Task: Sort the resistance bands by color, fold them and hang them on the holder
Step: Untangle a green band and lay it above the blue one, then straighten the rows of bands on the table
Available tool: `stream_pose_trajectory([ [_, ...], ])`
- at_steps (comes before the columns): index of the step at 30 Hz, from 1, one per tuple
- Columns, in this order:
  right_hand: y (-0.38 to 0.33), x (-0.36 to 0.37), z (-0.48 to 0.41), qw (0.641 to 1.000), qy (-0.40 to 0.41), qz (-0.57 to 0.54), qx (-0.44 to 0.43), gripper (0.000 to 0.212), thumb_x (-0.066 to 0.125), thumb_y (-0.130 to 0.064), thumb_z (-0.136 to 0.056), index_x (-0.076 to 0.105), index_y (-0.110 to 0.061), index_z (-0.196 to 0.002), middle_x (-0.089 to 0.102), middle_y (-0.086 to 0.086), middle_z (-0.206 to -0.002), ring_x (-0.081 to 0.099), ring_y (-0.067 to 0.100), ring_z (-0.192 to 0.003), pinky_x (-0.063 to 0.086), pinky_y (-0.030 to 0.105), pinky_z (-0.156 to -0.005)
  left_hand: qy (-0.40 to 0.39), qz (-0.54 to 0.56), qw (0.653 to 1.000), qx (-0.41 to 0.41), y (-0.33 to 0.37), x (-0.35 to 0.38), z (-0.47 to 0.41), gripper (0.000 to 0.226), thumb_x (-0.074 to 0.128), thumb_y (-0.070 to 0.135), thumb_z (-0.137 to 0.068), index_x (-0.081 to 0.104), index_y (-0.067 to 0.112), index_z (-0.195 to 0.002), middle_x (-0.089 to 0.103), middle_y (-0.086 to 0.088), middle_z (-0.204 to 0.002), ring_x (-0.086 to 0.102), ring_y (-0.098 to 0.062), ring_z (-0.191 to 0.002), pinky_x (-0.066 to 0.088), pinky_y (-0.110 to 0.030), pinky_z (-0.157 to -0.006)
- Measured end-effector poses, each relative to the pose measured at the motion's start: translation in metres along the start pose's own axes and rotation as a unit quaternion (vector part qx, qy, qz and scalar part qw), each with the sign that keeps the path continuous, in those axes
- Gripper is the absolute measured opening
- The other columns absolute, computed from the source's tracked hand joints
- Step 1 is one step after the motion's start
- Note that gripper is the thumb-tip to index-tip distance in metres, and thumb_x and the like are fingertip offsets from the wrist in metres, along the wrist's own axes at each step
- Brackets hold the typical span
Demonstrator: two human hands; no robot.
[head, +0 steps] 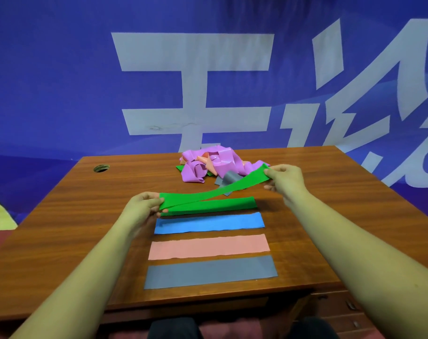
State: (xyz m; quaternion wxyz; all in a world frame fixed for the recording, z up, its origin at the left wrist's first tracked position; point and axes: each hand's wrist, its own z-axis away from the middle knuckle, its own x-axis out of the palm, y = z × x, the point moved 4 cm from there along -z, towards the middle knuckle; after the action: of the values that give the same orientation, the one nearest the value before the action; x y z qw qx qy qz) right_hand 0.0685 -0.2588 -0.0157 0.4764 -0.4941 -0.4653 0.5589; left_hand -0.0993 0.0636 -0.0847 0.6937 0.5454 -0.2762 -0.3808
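Green band (208, 206) is half folded here, any tips for landing the top layer? Left hand (144, 204) pinches the folded end low at the left. Right hand (283, 178) pinches the free end, lifted toward the far right. — knotty_kim

I'd keep that left pinch pinned to the wooden table (73, 216), then bring the right end nearer and lower it so the edges line up with the bottom layer lying flat. It looks thin and stretchy, so go slack and don't pull, or it'll probably spring back crooked. Match its length to the blue band (208, 222), pink band (208, 245) and grey band (210, 271), laid in flat rows nearer you. — flexfan

And the tangled pile (222, 160) at the far side? — knotty_kim

Mostly purple, with pink, grey and green bits poking out. Unsorted by the look of it. No holder in view, so hanging isn't on yet, I guess. — flexfan
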Motion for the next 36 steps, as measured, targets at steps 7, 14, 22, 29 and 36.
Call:
stream_pose_trajectory([
  [7, 0.056, 0.020, -0.016, 0.997, -0.009, 0.041, 0.059, 0.011, 0.060, -0.008, -0.092, 0.060, -0.009, -0.081, 0.065, 0.015, -0.083, 0.063, 0.016, -0.056, 0.048, 0.018, -0.042, 0.099, -0.104, 0.989, 0.023, -0.013, -0.013, -0.028, 0.006, 0.066, 0.010, -0.087, 0.063, 0.013, -0.082, 0.070, -0.010, -0.091, 0.067, -0.023, -0.084, 0.058, -0.040, -0.076],
  [14, 0.092, 0.034, -0.048, 0.988, 0.007, 0.149, 0.028, 0.014, 0.071, -0.012, -0.085, 0.071, 0.001, -0.086, 0.067, 0.008, -0.084, 0.056, 0.016, -0.074, 0.050, 0.037, -0.075, 0.139, -0.209, 0.966, 0.055, -0.022, -0.004, -0.051, 0.012, 0.067, 0.012, -0.084, 0.062, 0.018, -0.074, 0.065, 0.000, -0.076, 0.060, -0.021, -0.077, 0.044, -0.031, -0.067],
  [22, 0.111, 0.040, -0.067, 0.965, 0.037, 0.261, -0.012, 0.011, 0.070, -0.025, -0.087, 0.068, -0.018, -0.078, 0.069, -0.002, -0.086, 0.064, 0.017, -0.084, 0.056, 0.045, -0.076, 0.153, -0.278, 0.947, 0.048, -0.032, -0.001, -0.067, 0.009, 0.061, 0.018, -0.080, 0.064, 0.021, -0.088, 0.066, -0.001, -0.084, 0.060, -0.024, -0.084, 0.043, -0.031, -0.071],
  [29, 0.117, 0.037, -0.057, 0.961, 0.035, 0.268, -0.063, 0.008, 0.066, -0.022, -0.088, 0.068, -0.015, -0.092, 0.069, -0.001, -0.090, 0.061, 0.018, -0.088, 0.052, 0.039, -0.077, 0.155, -0.264, 0.949, 0.068, -0.034, 0.002, -0.057, 0.011, 0.059, 0.014, -0.086, 0.056, 0.017, -0.096, 0.059, 0.000, -0.080, 0.054, -0.012, -0.073, 0.036, -0.028, -0.057],
  [36, 0.115, 0.038, -0.052, 0.937, 0.030, 0.333, -0.105, 0.017, 0.067, -0.022, -0.089, 0.065, -0.015, -0.104, 0.065, 0.000, -0.098, 0.060, 0.017, -0.092, 0.053, 0.037, -0.080, 0.164, -0.318, 0.930, 0.088, -0.035, 0.001, -0.050, 0.024, 0.066, 0.013, -0.084, 0.050, 0.010, -0.101, 0.061, -0.004, -0.083, 0.057, -0.021, -0.079, 0.034, -0.026, -0.057],
])
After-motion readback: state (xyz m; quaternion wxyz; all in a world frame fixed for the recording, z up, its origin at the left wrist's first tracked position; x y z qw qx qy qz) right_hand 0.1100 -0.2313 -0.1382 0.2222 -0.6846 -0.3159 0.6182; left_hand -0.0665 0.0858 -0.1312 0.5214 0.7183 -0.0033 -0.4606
